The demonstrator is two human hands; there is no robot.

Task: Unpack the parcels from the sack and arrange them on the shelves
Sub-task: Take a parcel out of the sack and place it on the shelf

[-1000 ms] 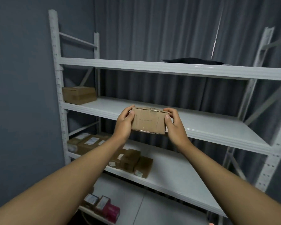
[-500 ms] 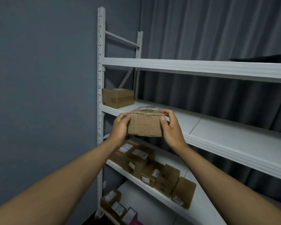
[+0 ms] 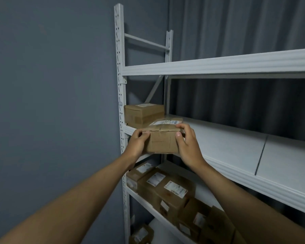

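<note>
As the box (image 3: 163, 140) is being brought to the front edge of the middle shelf (image 3: 236, 148), it is being gripped at both ends so it is kept level. The left hand (image 3: 138, 143) is being curled round the box's left end, fingers wrapped over the top corner, thumb side hidden. The right hand (image 3: 187, 143) is being clamped on the right end, thumb pressed on the front face, fingers hooked over the top edge. This two-sided hold is judged to be chosen for squaring the box up to the shelf, not for weight.

The box is being held with its label facing up, at the shelf's front lip; whether the base is already being rested on the shelf cannot be told, since the underside is hidden by the hands. A second box (image 3: 143, 115) is already being stored at 11 o'clock from the held one, pushed into the back left corner against the upright post (image 3: 121, 103). The held box is likely being lined up just beside and in front of it, so the row is being filled from the left.

On the lower shelf, at 6 o'clock, a cluster of labelled boxes (image 3: 167, 187) is being kept tightly packed, labels up, probably for reading. More parcels (image 3: 142, 234) are being stored at the bottom, at 7 o'clock. The top shelf (image 3: 218, 65) is being seen from below only. No sack is being shown.

Next move is judged to be a push inward, then release.
</note>
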